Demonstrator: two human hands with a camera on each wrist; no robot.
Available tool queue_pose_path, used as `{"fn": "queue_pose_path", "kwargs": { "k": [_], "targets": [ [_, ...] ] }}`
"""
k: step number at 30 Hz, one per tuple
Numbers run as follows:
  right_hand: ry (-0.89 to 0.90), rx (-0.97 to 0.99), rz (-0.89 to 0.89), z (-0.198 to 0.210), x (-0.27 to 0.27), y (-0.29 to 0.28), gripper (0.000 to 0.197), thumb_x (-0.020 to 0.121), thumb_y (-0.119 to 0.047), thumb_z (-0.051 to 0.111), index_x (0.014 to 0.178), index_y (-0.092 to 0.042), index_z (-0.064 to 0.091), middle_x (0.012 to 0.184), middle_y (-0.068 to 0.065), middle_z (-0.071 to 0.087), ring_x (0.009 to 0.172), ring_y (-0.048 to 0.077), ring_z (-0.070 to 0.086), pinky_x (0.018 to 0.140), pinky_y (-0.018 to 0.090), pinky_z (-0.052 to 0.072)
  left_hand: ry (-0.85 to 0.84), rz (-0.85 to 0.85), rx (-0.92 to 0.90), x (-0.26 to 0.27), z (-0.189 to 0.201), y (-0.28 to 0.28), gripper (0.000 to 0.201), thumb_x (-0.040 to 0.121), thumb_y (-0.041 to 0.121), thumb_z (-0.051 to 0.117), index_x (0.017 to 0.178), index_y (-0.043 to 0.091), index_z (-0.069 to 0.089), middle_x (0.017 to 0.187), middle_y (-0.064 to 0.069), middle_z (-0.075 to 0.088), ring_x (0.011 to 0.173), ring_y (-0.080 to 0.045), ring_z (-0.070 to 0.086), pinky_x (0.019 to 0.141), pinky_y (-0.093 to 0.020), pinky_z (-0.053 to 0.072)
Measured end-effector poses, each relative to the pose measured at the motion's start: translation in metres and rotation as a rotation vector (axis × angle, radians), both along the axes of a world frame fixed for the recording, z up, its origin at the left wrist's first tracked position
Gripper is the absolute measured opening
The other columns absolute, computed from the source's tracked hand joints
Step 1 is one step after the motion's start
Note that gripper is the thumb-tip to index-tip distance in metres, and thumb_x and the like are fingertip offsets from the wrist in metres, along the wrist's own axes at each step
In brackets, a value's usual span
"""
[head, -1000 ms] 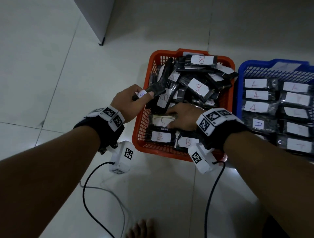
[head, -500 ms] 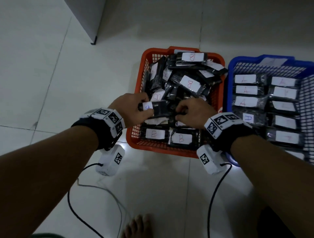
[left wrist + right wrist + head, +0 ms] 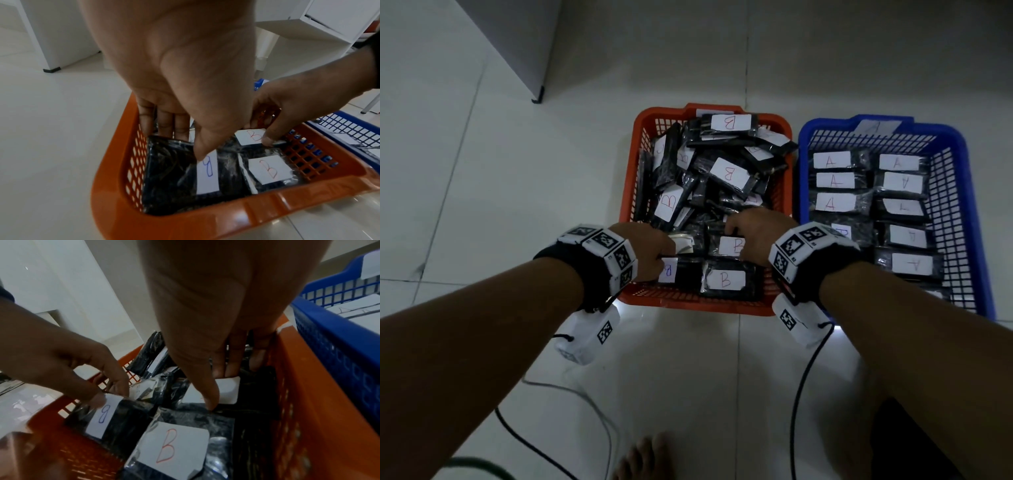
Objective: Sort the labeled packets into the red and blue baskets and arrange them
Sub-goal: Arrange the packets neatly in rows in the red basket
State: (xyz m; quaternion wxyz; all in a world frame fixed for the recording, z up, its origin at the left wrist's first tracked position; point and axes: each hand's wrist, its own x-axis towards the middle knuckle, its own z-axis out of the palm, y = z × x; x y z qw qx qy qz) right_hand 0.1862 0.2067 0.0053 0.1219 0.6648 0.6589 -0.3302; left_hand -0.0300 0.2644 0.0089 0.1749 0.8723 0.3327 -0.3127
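Note:
The red basket (image 3: 698, 303) holds black packets with white B labels. My left hand (image 3: 645, 251) pinches a packet lettered B in blue (image 3: 174, 178) by its far edge, thumb on the label; the packet lies flat in the near-left corner. My right hand (image 3: 218, 389) pinches a red-lettered B packet (image 3: 251, 136) in the second row, thumb at its near edge, fingers on the far side. Another red B packet (image 3: 726, 279) lies flat in the near-right corner. The blue basket (image 3: 828, 124) to the right holds A packets (image 3: 832, 181) in two neat columns.
Several B packets (image 3: 729, 173) lie in a loose heap in the far half of the red basket. A grey cabinet's corner (image 3: 537, 96) stands at the far left. Wrist-camera cables (image 3: 801, 394) trail on the tiled floor by a bare foot (image 3: 643, 459).
The blue-lettered packet came from over the left rim, was held by both hands above the basket, and now lies in the near-left corner. My right hand shifted to the second-row packet.

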Motion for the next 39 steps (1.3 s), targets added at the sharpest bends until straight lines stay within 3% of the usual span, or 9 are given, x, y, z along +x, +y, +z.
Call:
{"fn": "queue_pose_path", "kwargs": {
  "k": [3,5,8,13,19,24,28,34,39],
  "targets": [
    [0.012,0.018,-0.008,0.001,0.000,-0.001,0.037,0.084,-0.007,0.063,0.117,-0.022,0.061,0.118,0.004,0.060,0.104,0.023,0.059,0.081,0.032,0.052,0.059,0.014,-0.062,0.001,-0.007,-0.001,0.039,0.093,0.031,0.049,0.132,0.034,0.054,0.135,0.002,0.054,0.121,-0.021,0.052,0.097,-0.030,0.042],
    [0.018,0.027,-0.007,0.002,0.000,-0.001,0.039,0.083,-0.007,0.063,0.120,-0.021,0.062,0.120,0.005,0.059,0.106,0.024,0.058,0.084,0.034,0.052,0.008,0.007,-0.037,0.001,-0.009,0.000,0.031,0.092,0.031,0.051,0.120,0.029,0.063,0.119,0.001,0.063,0.109,-0.021,0.059,0.090,-0.029,0.048],
    [0.062,0.101,-0.023,0.002,-0.001,0.000,0.037,0.084,-0.015,0.065,0.120,-0.021,0.064,0.124,0.004,0.057,0.113,0.024,0.055,0.091,0.038,0.051,-0.257,0.061,0.090,-0.002,-0.008,0.000,0.019,0.087,0.033,0.056,0.092,0.024,0.072,0.092,0.004,0.066,0.089,-0.018,0.064,0.074,-0.030,0.053],
    [0.232,0.178,-0.099,-0.004,-0.021,0.007,0.024,0.086,-0.029,0.067,0.109,-0.025,0.069,0.111,-0.001,0.067,0.101,0.017,0.062,0.086,0.033,0.053,-0.663,0.457,0.495,-0.016,-0.007,0.015,0.019,0.085,0.026,0.059,0.100,0.015,0.057,0.101,-0.006,0.056,0.094,-0.023,0.053,0.072,-0.035,0.047],
    [0.168,0.170,-0.010,-0.017,-0.042,0.015,0.032,0.084,-0.042,0.069,0.112,-0.028,0.067,0.114,0.000,0.057,0.103,0.019,0.057,0.083,0.033,0.051,-0.487,0.994,0.072,-0.021,-0.017,0.016,0.041,0.097,0.036,0.049,0.132,0.016,0.042,0.106,-0.002,0.059,0.090,-0.023,0.058,0.077,-0.028,0.042],
    [0.090,0.179,0.051,-0.022,-0.050,0.011,0.021,0.084,-0.028,0.068,0.105,-0.023,0.070,0.108,0.001,0.066,0.101,0.023,0.061,0.083,0.034,0.052,-0.476,1.056,-0.022,-0.020,-0.021,0.008,0.033,0.101,0.023,0.037,0.133,0.015,0.035,0.104,-0.011,0.060,0.082,-0.026,0.057,0.074,-0.034,0.044],
    [0.050,0.187,0.132,-0.023,-0.050,0.008,0.023,0.086,-0.034,0.063,0.108,-0.031,0.069,0.103,-0.004,0.069,0.100,0.021,0.061,0.084,0.034,0.044,-0.494,1.065,-0.056,-0.020,-0.024,0.006,0.029,0.099,0.021,0.036,0.127,0.015,0.034,0.101,-0.012,0.061,0.084,-0.031,0.062,0.077,-0.040,0.051],
    [0.025,0.105,0.115,-0.020,-0.040,0.007,0.041,0.088,-0.028,0.060,0.126,-0.041,0.058,0.127,-0.010,0.061,0.120,0.020,0.053,0.099,0.042,0.039,-0.501,1.033,-0.021,-0.018,-0.022,0.002,0.026,0.099,0.017,0.036,0.124,0.010,0.034,0.098,-0.017,0.061,0.082,-0.035,0.062,0.076,-0.043,0.052],
    [0.038,0.305,0.101,-0.013,-0.050,0.007,0.020,0.089,-0.026,0.056,0.106,-0.029,0.067,0.110,-0.006,0.064,0.108,0.020,0.054,0.095,0.038,0.040,-0.516,1.034,-0.011,-0.016,-0.022,-0.001,0.026,0.099,0.015,0.037,0.124,0.008,0.034,0.098,-0.021,0.062,0.081,-0.036,0.062,0.077,-0.045,0.053]
  ]
}}
